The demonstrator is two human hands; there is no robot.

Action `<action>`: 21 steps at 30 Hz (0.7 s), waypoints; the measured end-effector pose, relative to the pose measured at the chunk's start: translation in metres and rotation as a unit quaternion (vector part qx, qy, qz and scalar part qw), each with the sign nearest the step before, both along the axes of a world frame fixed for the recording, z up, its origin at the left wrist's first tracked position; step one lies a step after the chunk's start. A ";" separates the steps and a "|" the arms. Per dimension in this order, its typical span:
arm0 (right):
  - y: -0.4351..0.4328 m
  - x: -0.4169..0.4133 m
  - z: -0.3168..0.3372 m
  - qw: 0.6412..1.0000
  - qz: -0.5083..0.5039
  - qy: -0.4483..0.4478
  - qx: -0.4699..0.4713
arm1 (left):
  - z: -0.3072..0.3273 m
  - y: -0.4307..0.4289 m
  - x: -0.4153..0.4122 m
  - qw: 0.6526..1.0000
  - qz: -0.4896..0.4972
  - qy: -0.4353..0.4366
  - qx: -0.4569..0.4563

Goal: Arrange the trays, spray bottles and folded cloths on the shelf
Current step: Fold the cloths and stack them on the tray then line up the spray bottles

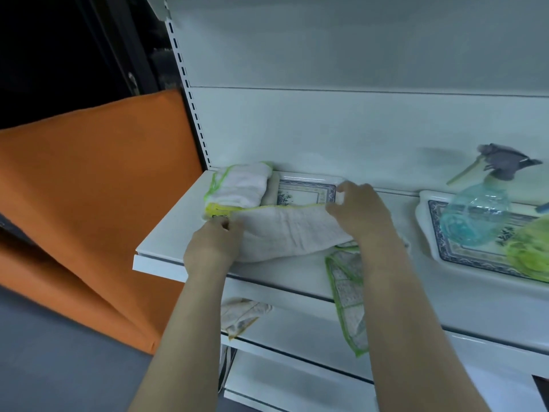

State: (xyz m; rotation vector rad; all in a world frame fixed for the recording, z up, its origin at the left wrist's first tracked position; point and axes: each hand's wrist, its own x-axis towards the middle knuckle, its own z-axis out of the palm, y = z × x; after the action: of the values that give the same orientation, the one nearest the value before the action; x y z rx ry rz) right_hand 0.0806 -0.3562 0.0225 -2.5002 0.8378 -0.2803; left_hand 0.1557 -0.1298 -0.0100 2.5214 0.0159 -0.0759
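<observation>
A white cloth with a yellow-green hem (292,230) is stretched over the near side of a patterned tray (306,193) on the white shelf (175,230). My left hand (214,245) pinches its left corner and my right hand (361,212) grips its right end. A folded cloth (240,185) rests on the tray's left end. Another green-edged cloth (349,295) hangs over the shelf's front edge under my right forearm. At the right, a second patterned tray (430,233) carries a clear blue spray bottle (475,215) with a grey trigger.
A yellow-green blurred object (531,251) lies in the right tray. A crumpled cloth (243,315) sits on the lower shelf (297,331). An orange panel (98,203) stands left of the shelf unit. The white back panel (356,123) rises behind the trays.
</observation>
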 end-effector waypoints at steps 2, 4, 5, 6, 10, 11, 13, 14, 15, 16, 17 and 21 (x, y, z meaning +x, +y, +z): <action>-0.003 -0.018 -0.012 0.999 -0.040 0.010 0.026 | -0.005 0.002 -0.002 1.000 -0.009 -0.019 -0.001; -0.005 -0.028 -0.019 0.997 -0.068 0.027 0.024 | -0.010 0.004 -0.005 0.999 -0.010 -0.053 -0.007; -0.005 -0.030 -0.019 0.996 -0.076 0.041 0.010 | -0.012 0.005 -0.006 0.998 -0.010 -0.066 -0.014; -0.004 -0.030 -0.018 0.995 -0.081 0.061 -0.005 | -0.014 0.006 -0.007 0.997 -0.012 -0.075 -0.028; -0.001 -0.023 -0.007 0.987 -0.078 0.134 -0.032 | -0.017 0.011 -0.007 0.994 -0.020 -0.082 -0.066; -0.001 -0.021 -0.006 0.987 -0.075 0.140 -0.028 | -0.017 0.011 -0.007 0.995 -0.024 -0.078 -0.060; 0.002 -0.016 -0.005 0.988 -0.070 0.132 -0.032 | -0.017 0.013 -0.005 0.996 -0.034 -0.071 -0.041; 0.004 -0.014 -0.006 0.990 -0.070 0.116 -0.046 | -0.018 0.013 -0.004 0.996 -0.038 -0.068 -0.037; 0.005 -0.013 -0.007 0.992 -0.071 0.087 -0.060 | -0.018 0.014 -0.004 0.996 -0.042 -0.066 -0.036; 0.006 -0.013 -0.006 0.994 -0.070 0.049 -0.071 | -0.018 0.014 -0.003 0.996 -0.047 -0.064 -0.037; 0.009 -0.013 -0.004 0.995 -0.066 0.008 -0.073 | -0.018 0.014 -0.004 0.996 -0.052 -0.064 -0.037; 0.038 0.000 0.014 0.987 0.001 -0.151 -0.048 | -0.015 0.020 -0.003 0.994 -0.083 -0.056 -0.048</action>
State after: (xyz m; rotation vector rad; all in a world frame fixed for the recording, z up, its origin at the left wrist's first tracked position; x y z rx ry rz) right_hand 0.0803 -0.3183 0.0369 -2.4593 0.7126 -0.6937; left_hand 0.1528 -0.1100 -0.0247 2.4218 -0.2375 -0.0012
